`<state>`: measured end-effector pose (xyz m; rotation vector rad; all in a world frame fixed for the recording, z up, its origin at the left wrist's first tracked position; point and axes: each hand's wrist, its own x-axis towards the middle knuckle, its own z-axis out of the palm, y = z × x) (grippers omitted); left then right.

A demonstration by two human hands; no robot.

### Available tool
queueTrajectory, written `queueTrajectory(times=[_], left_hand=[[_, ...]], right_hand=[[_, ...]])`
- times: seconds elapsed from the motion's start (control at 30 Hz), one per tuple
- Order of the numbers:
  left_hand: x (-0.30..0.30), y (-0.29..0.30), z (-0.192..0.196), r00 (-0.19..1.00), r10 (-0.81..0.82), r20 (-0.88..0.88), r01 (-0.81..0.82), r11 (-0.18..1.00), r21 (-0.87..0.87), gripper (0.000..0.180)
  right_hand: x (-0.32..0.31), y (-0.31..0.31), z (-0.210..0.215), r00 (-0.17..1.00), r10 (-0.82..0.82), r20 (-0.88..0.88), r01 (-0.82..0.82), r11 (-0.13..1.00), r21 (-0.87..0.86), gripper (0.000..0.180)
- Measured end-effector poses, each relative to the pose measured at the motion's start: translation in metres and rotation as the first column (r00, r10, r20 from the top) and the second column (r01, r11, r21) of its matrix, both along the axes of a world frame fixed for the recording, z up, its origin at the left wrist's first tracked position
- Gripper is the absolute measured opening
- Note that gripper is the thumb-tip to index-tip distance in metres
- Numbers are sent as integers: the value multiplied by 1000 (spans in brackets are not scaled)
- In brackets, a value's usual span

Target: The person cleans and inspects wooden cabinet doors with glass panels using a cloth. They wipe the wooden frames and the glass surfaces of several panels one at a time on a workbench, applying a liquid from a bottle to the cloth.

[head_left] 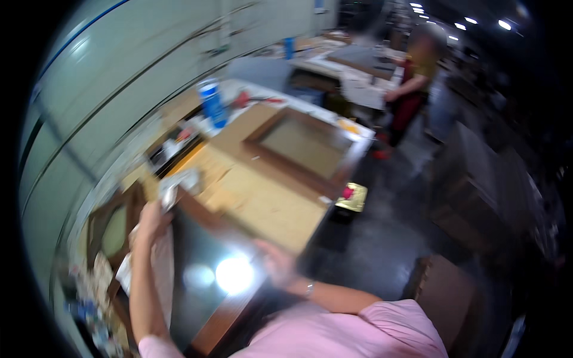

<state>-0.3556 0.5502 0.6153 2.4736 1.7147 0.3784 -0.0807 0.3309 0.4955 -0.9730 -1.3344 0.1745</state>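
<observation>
A brown-framed glass panel [224, 322] lies tilted in front of me, with bright lamp reflections in its glass. My left hand [154, 222] is closed at its far left corner. White cloth-like material [162, 262] hangs beneath that hand and forearm, and a pale bit of it shows at the fingertips. Over at the panel's right edge is my right hand [276, 262], smeared by motion, so its fingers cannot be made out. Beyond the panel, a second brown-framed panel [307, 146] rests on cardboard on the workbench [262, 203].
A blue-and-white canister [212, 102] and a dark tray of small items [173, 148] stand at the bench's far left. Another framed piece [113, 230] leans by the wall. A gold-coloured box [352, 197] sits beside the bench. Boxes [471, 173] stand right; a co-worker [415, 77] works behind.
</observation>
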Motion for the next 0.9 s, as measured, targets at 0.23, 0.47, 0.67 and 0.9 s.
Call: queueTrajectory(times=[0.23, 0.47, 0.67, 0.9], left_hand=[[15, 8, 5, 971, -143, -191, 152, 988, 32, 24], [13, 20, 1, 937, -156, -312, 164, 986, 1, 19], [6, 6, 18, 915, -106, -388, 52, 988, -148, 17], [-47, -31, 17, 954, -67, -291, 61, 998, -31, 44]], right_hand=[[10, -3, 1, 974, 156, -164, -175, 978, -109, 38], [9, -6, 8, 974, 143, -173, -160, 983, -90, 39], [3, -8, 16, 987, 89, -136, -116, 973, -200, 42], [7, -6, 18, 984, 99, -148, -124, 978, -170, 40]])
